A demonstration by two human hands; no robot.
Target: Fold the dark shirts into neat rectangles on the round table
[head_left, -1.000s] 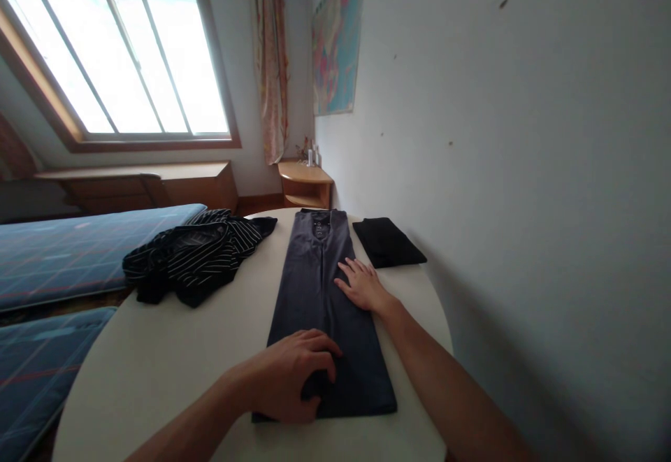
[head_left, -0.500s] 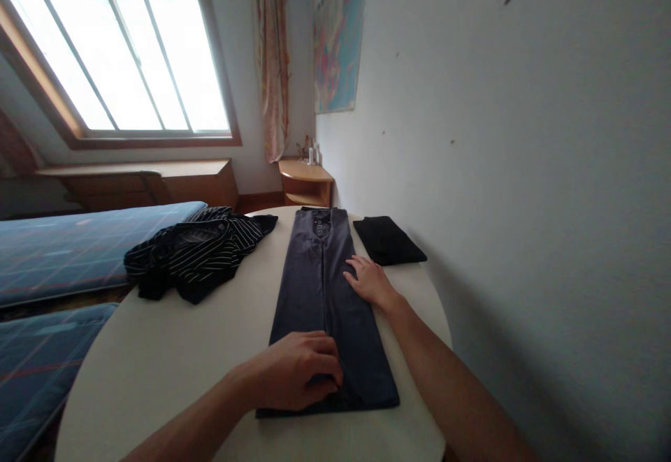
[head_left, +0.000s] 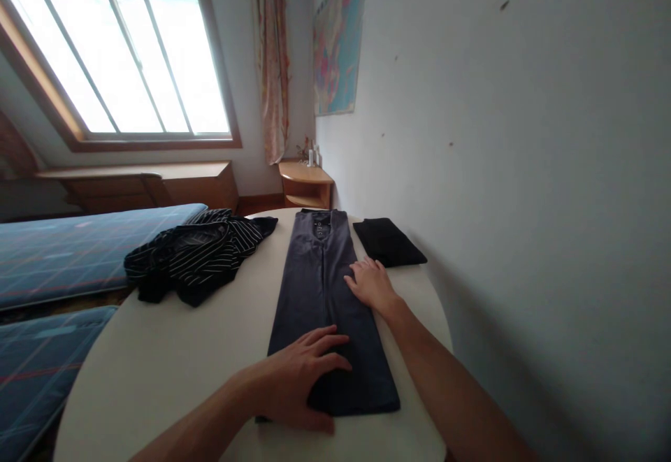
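Noted dark blue garment (head_left: 313, 287) lying flat on pale surface (head_left: 183, 357). Found left grip (head_left: 298, 378) spread apart over its near end, right grip (head_left: 372, 284) loosely parted, resting at its right edge.

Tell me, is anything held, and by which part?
Nothing looks held: the left hand spreads over the near end of the long dark garment, the right hand open at its right edge.

A bedroom in a home: plaid mattresses (head_left: 78, 249) lie left of the round counter (head_left: 172, 371), and beyond it are a window (head_left: 152, 49), a patterned curtain (head_left: 273, 70), a wall map (head_left: 338, 49) and a wooden corner shelf (head_left: 305, 172).
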